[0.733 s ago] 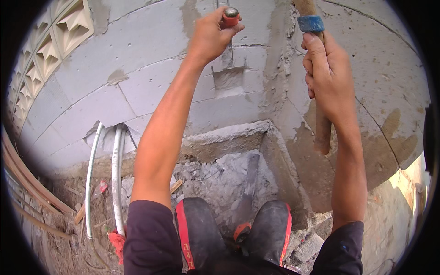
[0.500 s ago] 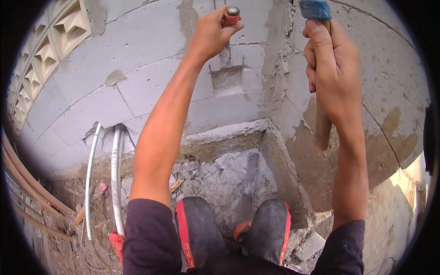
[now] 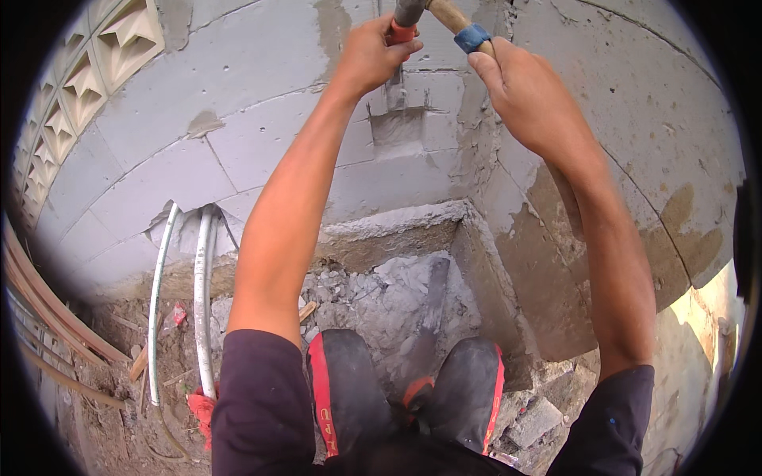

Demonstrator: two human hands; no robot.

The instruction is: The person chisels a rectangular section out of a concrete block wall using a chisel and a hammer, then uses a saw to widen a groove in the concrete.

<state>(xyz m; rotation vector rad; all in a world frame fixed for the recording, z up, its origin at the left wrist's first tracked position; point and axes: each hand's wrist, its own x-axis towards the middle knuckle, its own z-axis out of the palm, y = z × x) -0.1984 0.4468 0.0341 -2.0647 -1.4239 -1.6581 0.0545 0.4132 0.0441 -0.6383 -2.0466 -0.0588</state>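
Note:
My left hand (image 3: 369,57) is closed around the red grip of a chisel (image 3: 402,34), held up against the grey block wall (image 3: 262,131). The chisel's working tip is hidden behind my hand. My right hand (image 3: 533,99) grips the wooden handle of a hammer (image 3: 451,17), which has blue wrapping near the fingers. The hammer head meets the top end of the chisel, partly cut off by the upper edge. Below my left hand, a narrow groove (image 3: 395,94) runs down to a square recess (image 3: 397,131) cut in the wall.
Two pale conduits (image 3: 203,309) rise from the ground into a broken wall opening at left. Rubble and dust (image 3: 381,297) lie in a low concrete-edged corner, with a dusty long-handled tool (image 3: 432,305) between my knees. A rough side wall (image 3: 611,119) stands at right.
My right hand has swung the hammer up and left, bringing its head onto the chisel's end. The left hand keeps its hold in nearly the same place.

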